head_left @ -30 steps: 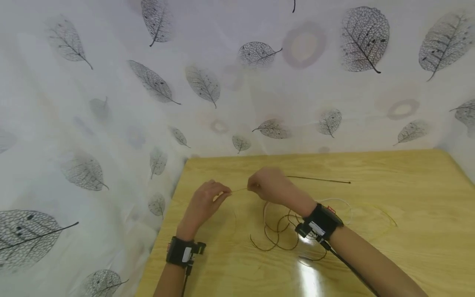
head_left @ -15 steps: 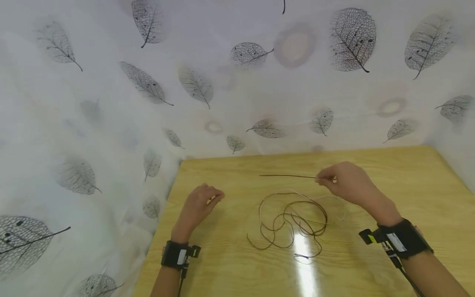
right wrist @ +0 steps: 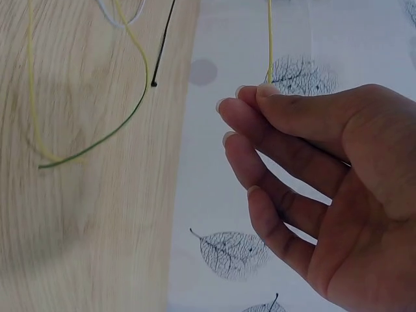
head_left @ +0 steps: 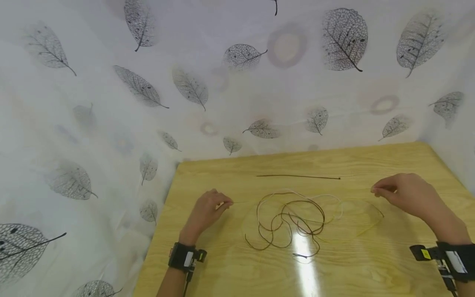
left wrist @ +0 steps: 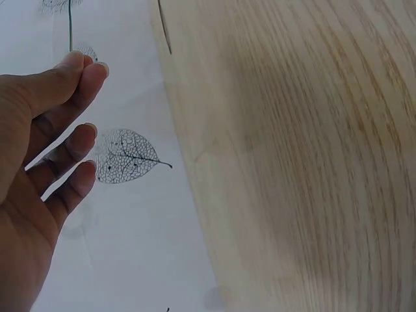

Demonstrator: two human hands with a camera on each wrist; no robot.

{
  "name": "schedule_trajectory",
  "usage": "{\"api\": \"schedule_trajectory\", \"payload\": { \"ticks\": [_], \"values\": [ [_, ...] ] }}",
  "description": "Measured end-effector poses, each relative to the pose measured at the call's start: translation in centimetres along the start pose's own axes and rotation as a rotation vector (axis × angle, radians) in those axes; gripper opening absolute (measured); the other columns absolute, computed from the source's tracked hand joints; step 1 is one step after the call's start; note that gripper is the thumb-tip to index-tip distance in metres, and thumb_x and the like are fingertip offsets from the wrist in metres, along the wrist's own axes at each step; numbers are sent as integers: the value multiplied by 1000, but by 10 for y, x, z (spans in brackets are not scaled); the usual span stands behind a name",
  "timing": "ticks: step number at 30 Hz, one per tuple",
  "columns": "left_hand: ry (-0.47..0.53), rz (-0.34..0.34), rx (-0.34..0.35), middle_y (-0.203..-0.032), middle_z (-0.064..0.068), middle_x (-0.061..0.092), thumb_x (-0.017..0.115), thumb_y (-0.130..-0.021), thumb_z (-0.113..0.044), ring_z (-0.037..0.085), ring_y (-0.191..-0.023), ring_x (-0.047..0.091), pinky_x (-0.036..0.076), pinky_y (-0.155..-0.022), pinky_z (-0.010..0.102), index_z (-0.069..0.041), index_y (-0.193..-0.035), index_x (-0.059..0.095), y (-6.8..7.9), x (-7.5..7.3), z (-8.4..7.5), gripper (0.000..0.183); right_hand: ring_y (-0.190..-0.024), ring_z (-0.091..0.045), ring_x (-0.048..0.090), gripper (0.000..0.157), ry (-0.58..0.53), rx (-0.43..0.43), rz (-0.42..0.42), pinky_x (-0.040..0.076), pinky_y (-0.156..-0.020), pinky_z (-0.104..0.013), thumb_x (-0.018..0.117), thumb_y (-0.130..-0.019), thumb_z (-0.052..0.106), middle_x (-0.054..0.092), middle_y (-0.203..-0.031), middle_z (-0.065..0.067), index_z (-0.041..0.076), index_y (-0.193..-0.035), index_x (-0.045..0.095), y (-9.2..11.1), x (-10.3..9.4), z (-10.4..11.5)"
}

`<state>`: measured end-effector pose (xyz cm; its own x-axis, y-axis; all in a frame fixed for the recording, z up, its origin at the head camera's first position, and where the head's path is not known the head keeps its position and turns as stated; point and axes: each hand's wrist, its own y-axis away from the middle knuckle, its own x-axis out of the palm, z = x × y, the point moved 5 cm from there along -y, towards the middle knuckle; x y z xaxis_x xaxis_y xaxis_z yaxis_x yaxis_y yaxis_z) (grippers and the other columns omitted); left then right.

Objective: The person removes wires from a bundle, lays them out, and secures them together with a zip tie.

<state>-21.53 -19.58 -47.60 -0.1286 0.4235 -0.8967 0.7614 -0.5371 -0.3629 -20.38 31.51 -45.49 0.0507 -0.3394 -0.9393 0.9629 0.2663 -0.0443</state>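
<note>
In the head view my left hand [head_left: 205,212] is above the table's left part, thumb and fingertips pinching a thin cord. That cord looks green [left wrist: 70,26] in the left wrist view. Far to the right, my right hand [head_left: 413,196] pinches a yellow cord [right wrist: 270,42] between thumb and fingers. Whether both hands hold one cord is too faint to tell. A loose yellow length [right wrist: 144,58] and a green end [right wrist: 110,138] curve near the right hand. Between the hands lies a loose tangle of brown cords [head_left: 324,212], with a white cord [head_left: 339,202] at its right side.
A straight dark cord [head_left: 297,176] with a knotted right end lies behind the tangle. The wood-grain table [head_left: 230,264] meets a leaf-printed white cloth [head_left: 208,140] at its back and left edges.
My right hand has moved from close beside the left hand far to the right, passing over the straight dark cord. The left hand has shifted only slightly and keeps its pinch.
</note>
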Motion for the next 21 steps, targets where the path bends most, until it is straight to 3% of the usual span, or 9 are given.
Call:
{"api": "schedule_trajectory", "payload": {
  "ticks": [3,6,16,21],
  "values": [
    [-12,8,-24,-80,-10,73,79,-81,-16,6,-68,54,47,-58,25,-18,-89,79,1,1,2,8,-68,-30,67,23,27,45,37,54,-53,-46,73,-86,18,75,-89,-17,2,-101,77,7,-1,-17],
    [-12,16,-37,-82,-11,73,77,-83,-17,5,-69,55,48,-60,25,-18,-91,78,1,1,4,8,-69,-31,68,22,34,41,56,54,-55,-48,72,-86,18,75,-90,-18,3,-101,77,9,-2,-20],
    [-16,71,41,-83,-10,74,75,-86,-19,7,-72,59,51,-63,25,-17,-91,78,-10,22,-20,6,-76,-29,70,16,-44,-35,45,55,-60,-46,73,-85,16,75,-93,-14,10,-99,79,3,4,0],
    [-18,119,67,-85,-12,74,74,-87,-21,5,-74,59,51,-63,22,-20,-92,78,-18,32,-32,7,-68,-20,67,15,-40,-63,-13,53,-55,-40,73,-85,16,76,-88,-5,12,-99,78,4,-5,14]
  ]
}}
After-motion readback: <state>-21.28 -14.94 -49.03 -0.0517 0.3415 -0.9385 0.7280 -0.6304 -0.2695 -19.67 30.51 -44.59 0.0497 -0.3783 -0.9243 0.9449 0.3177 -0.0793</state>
